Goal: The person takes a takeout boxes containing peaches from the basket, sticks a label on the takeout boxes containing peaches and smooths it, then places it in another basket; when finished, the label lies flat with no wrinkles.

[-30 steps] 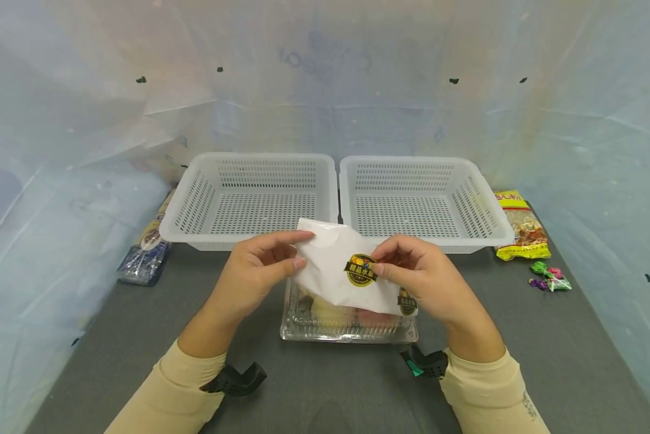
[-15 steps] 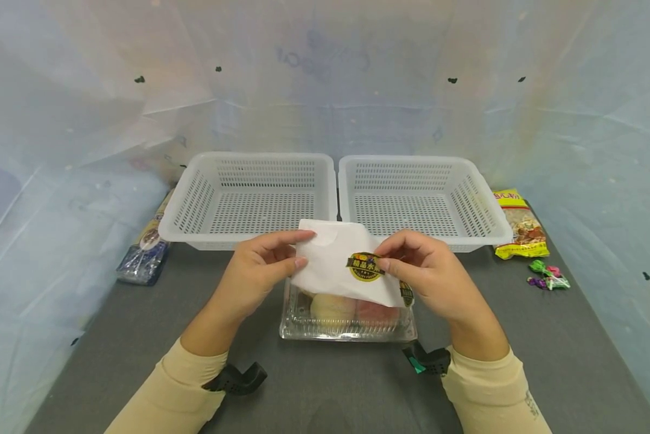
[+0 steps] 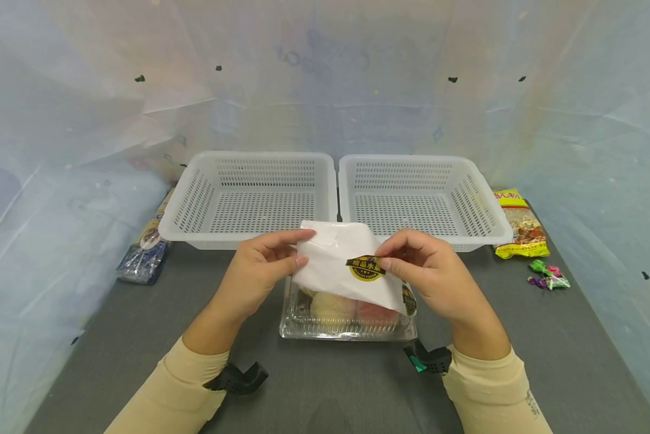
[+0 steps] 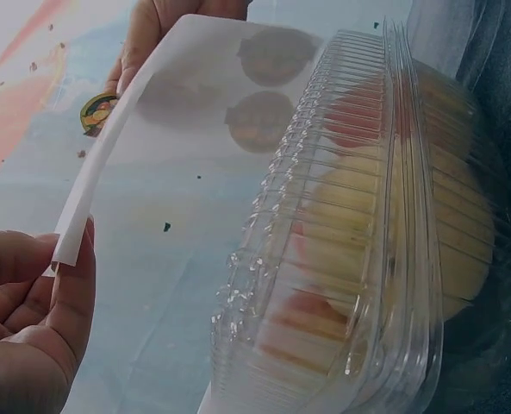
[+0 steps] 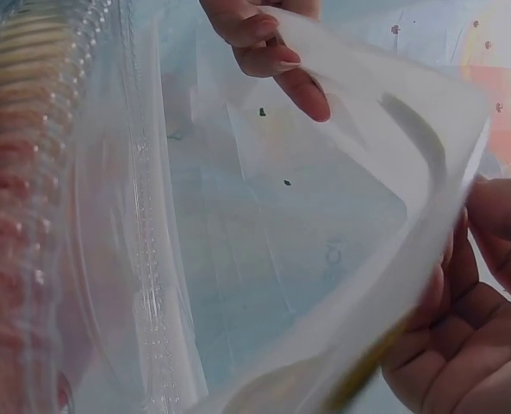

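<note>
Above the closed-looking clear plastic fruit box (image 3: 347, 337), the left hand (image 3: 257, 265) pinched the edge of the white label sheet (image 3: 327, 259) while the right hand (image 3: 430, 268) pinched a round label (image 3: 365, 270), seemingly part-peeled; freeing it fully apparently remained, and the box's visible part showed no label.

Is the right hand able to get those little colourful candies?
Probably yes: nothing seems to stand between the right hand and the candies. But its fingers are pinching the white sheet, so it would likely have to let go first.
</note>
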`<state>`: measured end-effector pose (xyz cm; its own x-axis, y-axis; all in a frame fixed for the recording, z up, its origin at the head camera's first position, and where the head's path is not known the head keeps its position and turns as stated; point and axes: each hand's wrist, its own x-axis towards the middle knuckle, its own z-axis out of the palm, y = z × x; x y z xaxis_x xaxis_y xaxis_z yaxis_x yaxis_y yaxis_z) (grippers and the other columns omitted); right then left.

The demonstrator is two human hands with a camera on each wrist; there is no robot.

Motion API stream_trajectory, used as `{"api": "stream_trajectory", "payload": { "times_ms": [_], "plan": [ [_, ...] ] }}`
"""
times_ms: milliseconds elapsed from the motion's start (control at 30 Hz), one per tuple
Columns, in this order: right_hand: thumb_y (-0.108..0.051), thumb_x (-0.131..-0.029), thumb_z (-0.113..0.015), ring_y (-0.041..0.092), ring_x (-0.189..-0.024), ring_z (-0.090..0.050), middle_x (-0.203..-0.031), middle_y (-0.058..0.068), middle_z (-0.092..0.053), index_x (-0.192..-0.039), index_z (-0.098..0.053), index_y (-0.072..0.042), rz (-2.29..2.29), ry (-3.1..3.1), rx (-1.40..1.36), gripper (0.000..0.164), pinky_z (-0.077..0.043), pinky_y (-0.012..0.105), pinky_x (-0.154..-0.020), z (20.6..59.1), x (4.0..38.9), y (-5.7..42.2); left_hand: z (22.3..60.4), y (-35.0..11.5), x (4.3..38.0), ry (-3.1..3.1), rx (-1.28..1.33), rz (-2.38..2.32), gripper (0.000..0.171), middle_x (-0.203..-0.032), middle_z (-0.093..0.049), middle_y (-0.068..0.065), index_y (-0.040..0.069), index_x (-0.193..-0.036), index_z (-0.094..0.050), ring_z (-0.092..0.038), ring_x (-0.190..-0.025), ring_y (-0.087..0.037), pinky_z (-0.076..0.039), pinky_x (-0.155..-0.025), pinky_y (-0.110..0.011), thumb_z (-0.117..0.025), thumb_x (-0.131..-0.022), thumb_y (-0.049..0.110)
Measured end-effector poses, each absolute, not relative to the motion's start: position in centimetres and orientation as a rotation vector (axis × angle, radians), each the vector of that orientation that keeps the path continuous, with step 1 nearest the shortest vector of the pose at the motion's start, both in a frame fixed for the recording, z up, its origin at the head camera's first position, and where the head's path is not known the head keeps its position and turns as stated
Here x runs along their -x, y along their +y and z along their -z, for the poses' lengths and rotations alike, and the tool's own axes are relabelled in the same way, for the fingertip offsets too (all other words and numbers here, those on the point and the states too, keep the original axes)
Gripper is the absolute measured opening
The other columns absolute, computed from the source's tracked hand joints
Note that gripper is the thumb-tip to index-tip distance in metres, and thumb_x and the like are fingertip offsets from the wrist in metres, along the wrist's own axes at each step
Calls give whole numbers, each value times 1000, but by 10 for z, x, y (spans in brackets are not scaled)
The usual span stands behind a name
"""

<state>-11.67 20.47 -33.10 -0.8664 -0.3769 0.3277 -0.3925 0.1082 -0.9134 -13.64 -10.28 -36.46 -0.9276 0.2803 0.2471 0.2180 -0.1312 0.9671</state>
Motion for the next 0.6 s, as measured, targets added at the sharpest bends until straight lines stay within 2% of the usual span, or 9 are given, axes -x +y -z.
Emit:
{"api": "stream_trajectory", "payload": {
  "times_ms": [400,600],
  "plan": [
    [24,-96,-64,20,-92,-65,-108,17,-69,-111,-71,5,-1965,-2136,-975,25,-57,30,-79,330,115,211,370,-103,142,2005,-530,-2281,41,-113,-73,-16,-9,-133,-72,-67,-89,-21,-58,-76,-27,-76,-93,-13],
    [25,-95,-63,20,-89,-63,-109,16,-67,-113,-68,8,-1965,-2105,-944,24,-53,30,-70,326,116,217,373,-103,140,1953,-608,-2146,39,-115,-74,-18,-9,-132,-72,-67,-87,-22,-59,-75,-28,-77,-94,-10]
  ]
}}
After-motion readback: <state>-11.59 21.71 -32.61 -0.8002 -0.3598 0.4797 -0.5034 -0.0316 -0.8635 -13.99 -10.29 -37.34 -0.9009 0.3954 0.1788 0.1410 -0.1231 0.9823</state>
